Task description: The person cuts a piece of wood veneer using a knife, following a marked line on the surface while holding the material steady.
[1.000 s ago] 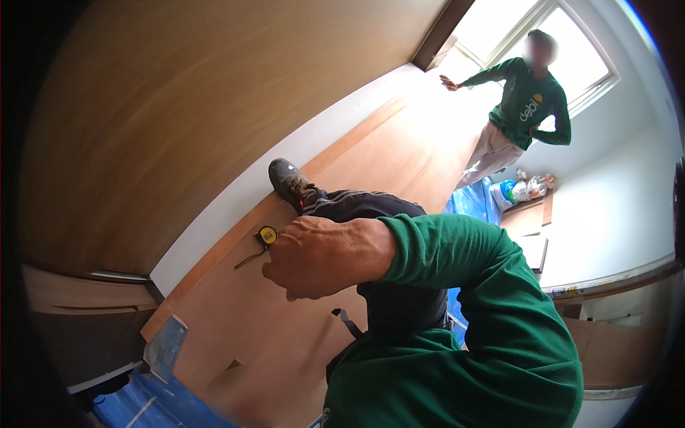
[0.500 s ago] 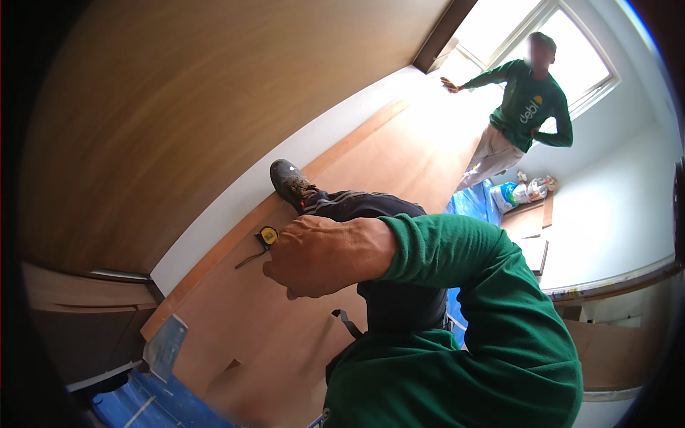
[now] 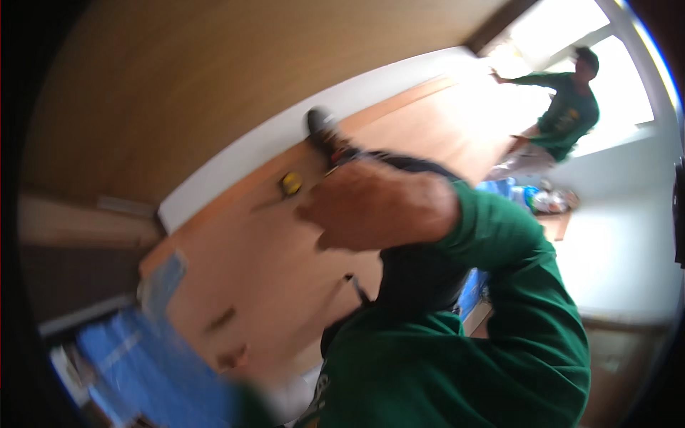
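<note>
My right hand (image 3: pixel 378 205) is over a large reddish-brown board (image 3: pixel 285 278), its back toward me and smeared by motion. Its fingers look curled in; whatever they may hold is hidden. Just left of it, apart from the hand, a yellow and black tape measure (image 3: pixel 290 183) lies on the board with its dark strap trailing. Past the hand, a dark shoe (image 3: pixel 325 132) rests at the board's far edge strip. Only a blurred green sleeve (image 3: pixel 253 408) of my left arm shows at the lower edge; the left hand cannot be made out.
A brown panelled wall (image 3: pixel 214 85) with a white base strip rises beyond the board. Blue sheeting (image 3: pixel 157 364) covers the lower left. Small brown pieces (image 3: pixel 221 319) lie on the board. A co-worker in green (image 3: pixel 567 107) stands by the bright window, far right, near bags (image 3: pixel 549 198).
The view has shifted, so board, shoe and tape measure sit higher and further right. My right hand has moved slightly away from the tape measure. A left sleeve has come in below.
</note>
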The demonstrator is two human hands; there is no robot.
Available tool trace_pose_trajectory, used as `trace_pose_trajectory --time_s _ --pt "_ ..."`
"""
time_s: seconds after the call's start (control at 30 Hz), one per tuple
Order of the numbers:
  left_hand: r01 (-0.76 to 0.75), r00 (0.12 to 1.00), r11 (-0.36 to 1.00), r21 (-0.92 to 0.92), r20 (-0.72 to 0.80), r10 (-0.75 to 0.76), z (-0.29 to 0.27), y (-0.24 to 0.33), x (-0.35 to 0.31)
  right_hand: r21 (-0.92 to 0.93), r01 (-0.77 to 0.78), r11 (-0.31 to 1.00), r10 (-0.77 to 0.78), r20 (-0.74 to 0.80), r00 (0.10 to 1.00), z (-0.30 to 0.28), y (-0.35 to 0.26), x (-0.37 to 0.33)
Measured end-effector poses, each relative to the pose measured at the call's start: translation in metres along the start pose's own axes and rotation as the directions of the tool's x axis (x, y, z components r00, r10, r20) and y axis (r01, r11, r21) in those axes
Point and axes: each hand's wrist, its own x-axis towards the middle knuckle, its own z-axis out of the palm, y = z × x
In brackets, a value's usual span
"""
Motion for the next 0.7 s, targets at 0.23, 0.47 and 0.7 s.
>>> trace_pose_trajectory --time_s 0.23,0.47,0.7 --pt "0.395 0.572 -0.672 -0.626 0.74 -0.353 -0.043 0.006 -0.02 0.016 -0.274 0.961 0.269 0.156 0.951 -0.011 -0.017 -0.004" --pt "0.138 0.581 -0.853 -0.503 0.738 -0.342 -0.044 -0.011 -0.021 -0.05 -0.338 0.94 0.34 0.21 0.917 0.001 -0.028 0.025" --pt "0.124 0.113 -0.949 -0.289 0.954 -0.276 -0.099 -0.058 -0.007 -0.062 -0.446 0.893 0.438 0.35 0.828 0.021 -0.013 0.043"
